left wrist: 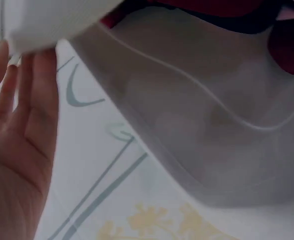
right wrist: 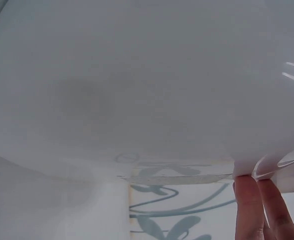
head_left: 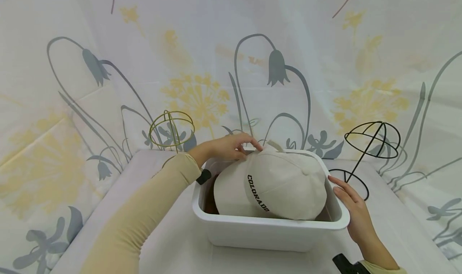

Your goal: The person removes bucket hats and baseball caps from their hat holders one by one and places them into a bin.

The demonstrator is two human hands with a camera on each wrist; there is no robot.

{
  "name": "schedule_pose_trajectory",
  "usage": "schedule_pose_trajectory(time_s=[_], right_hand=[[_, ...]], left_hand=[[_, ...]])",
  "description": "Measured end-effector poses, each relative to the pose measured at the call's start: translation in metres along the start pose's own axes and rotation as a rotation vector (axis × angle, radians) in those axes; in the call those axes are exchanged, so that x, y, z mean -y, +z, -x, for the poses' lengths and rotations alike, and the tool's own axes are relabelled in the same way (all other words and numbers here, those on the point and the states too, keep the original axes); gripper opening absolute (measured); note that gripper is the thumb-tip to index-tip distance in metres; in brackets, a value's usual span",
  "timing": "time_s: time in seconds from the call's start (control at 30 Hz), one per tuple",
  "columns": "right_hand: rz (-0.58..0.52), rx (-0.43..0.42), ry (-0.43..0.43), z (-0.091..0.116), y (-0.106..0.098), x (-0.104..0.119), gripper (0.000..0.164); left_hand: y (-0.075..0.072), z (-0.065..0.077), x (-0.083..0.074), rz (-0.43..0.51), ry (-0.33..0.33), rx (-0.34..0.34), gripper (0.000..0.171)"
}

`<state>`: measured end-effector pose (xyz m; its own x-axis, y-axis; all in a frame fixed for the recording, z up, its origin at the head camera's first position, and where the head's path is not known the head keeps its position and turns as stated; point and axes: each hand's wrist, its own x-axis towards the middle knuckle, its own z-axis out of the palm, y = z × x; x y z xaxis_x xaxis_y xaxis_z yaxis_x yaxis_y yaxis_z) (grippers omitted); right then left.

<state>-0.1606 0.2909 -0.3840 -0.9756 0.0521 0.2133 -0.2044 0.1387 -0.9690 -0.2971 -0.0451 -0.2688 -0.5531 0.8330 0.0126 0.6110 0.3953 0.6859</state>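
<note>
A cream baseball cap (head_left: 288, 181) with dark COLORADO lettering lies in a white plastic bin (head_left: 267, 234). My left hand (head_left: 231, 145) reaches over the bin's far left corner and grips the cap's far edge. In the left wrist view, its thumb and fingers (left wrist: 42, 100) are at the cap's pale edge (left wrist: 47, 25). Dark red and navy fabric (left wrist: 212, 10) shows inside the bin. On the right, my right hand (head_left: 355, 210) touches the bin's right rim. Its fingers (right wrist: 249, 200) lie fairly straight against the rim in the right wrist view.
A gold wire hat stand (head_left: 172, 112) stands behind my left forearm, partly hidden by it. A black wire hat stand (head_left: 371, 139) is behind the bin's right side. The bin sits on a white-covered table (head_left: 169, 242), with a flower-printed curtain (head_left: 216, 37) behind.
</note>
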Motion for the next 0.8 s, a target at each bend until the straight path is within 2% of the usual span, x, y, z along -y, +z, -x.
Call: schedule_pose_trajectory(time_s=[0.1,0.17,0.23,0.3,0.37,0.47,0.53,0.63,0.73,0.8], right_hand=[[-0.006,-0.003,-0.003,0.000,0.000,0.000,0.040],[-0.011,-0.005,-0.004,0.000,0.000,-0.001,0.040],[-0.012,-0.007,-0.003,0.000,0.000,-0.001,0.040],[-0.015,-0.008,-0.002,0.000,0.000,-0.001,0.040],[-0.016,-0.009,-0.003,0.001,0.000,-0.001,0.040],[-0.020,-0.009,-0.006,0.001,0.000,-0.002,0.040],[-0.021,-0.009,-0.009,0.001,-0.001,-0.002,0.040],[-0.031,-0.009,-0.013,0.000,-0.001,-0.002,0.040],[-0.048,-0.009,-0.017,0.000,-0.001,-0.002,0.039],[-0.059,-0.007,-0.017,0.000,0.000,-0.002,0.039]], left_hand=[[0.001,0.001,0.002,-0.018,-0.094,0.066,0.042],[0.001,0.002,0.002,-0.036,-0.110,0.091,0.041],[0.000,0.004,0.000,-0.069,-0.104,0.076,0.039],[0.000,0.007,-0.005,-0.119,-0.064,0.025,0.036],[0.000,0.010,-0.013,-0.162,0.004,-0.051,0.032],[0.006,0.016,-0.031,-0.232,0.155,-0.139,0.026],[0.013,0.020,-0.044,-0.275,0.249,-0.132,0.024],[0.026,0.025,-0.059,-0.419,0.349,-0.066,0.028],[0.040,0.026,-0.067,-0.566,0.365,-0.015,0.036],[0.046,0.024,-0.068,-0.636,0.350,-0.003,0.041]])
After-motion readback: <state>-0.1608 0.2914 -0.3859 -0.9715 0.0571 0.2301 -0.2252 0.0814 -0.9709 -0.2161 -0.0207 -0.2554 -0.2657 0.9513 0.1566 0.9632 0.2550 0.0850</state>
